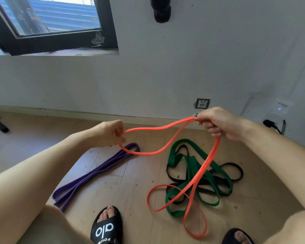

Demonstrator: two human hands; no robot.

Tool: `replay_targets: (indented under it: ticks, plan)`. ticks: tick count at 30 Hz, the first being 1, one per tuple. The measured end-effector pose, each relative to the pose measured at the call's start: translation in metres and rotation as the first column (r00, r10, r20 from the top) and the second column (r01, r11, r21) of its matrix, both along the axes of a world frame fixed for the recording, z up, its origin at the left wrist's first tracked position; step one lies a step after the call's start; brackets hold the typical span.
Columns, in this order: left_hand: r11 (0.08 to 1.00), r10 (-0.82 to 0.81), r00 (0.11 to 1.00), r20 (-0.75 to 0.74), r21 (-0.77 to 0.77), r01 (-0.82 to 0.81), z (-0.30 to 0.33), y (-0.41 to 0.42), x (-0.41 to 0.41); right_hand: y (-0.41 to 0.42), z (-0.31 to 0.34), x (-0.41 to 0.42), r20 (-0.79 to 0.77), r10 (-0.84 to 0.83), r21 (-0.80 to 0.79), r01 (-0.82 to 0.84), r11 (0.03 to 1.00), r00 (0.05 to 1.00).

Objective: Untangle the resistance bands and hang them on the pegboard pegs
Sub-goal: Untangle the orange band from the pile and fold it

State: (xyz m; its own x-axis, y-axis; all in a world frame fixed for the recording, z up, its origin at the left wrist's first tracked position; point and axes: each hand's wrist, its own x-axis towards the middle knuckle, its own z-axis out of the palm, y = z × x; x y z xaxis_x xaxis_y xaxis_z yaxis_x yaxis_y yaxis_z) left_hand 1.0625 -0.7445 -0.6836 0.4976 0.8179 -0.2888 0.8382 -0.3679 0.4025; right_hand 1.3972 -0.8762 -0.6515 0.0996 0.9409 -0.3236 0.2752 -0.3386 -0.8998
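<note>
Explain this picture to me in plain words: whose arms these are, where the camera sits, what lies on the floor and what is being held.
There is no machine here. The single picture comes from a camera worn on a person's head, looking forward and down, so the arms are the wearer's own. The left hand and the right hand both grip one orange band, stretched between them, with its lower loops hanging down to the wooden floor. On the floor, a purple band lies folded by itself on the left. On the right, a green band and a black band lie knotted together. The wearer's sandalled feet show at the bottom. No pegboard is in view.
</note>
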Motion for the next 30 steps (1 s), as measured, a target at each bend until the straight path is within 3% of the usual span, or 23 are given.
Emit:
replay_targets:
  ticks: [2,5,9,11,19,26,30]
  plan:
    - [0.991,-0.061,0.994,-0.093,-0.125,0.049,-0.002,-0.003,-0.001,0.0,0.004,-0.005,0.01,0.07,0.022,-0.07,0.997,0.998]
    - [0.96,-0.142,0.99,0.017,-0.24,0.142,0.0,-0.015,0.011,0.002,0.009,-0.026,0.07,0.208,0.023,-0.21,0.977,0.976]
    - [0.918,-0.302,0.873,0.383,-0.129,0.374,0.018,-0.041,0.053,0.004,0.01,-0.064,0.112,0.336,0.01,-0.339,0.941,0.935]
    - [0.916,-0.341,0.834,0.433,-0.045,0.398,0.028,-0.051,0.066,0.003,0.012,-0.073,0.124,0.362,0.013,-0.367,0.93,0.924]
    - [0.918,-0.391,0.868,0.306,0.055,0.394,0.046,-0.05,0.059,-0.002,0.005,-0.053,0.165,0.391,0.004,-0.397,0.918,0.906]
    - [0.96,-0.278,0.897,0.343,0.074,0.269,0.044,-0.027,0.032,-0.002,-0.01,-0.037,0.413,0.418,-0.074,-0.427,0.901,0.809]
    - [0.956,-0.291,0.951,0.104,0.063,0.286,0.035,-0.017,0.02,-0.002,-0.012,-0.039,0.47,0.378,-0.056,-0.401,0.914,0.797]
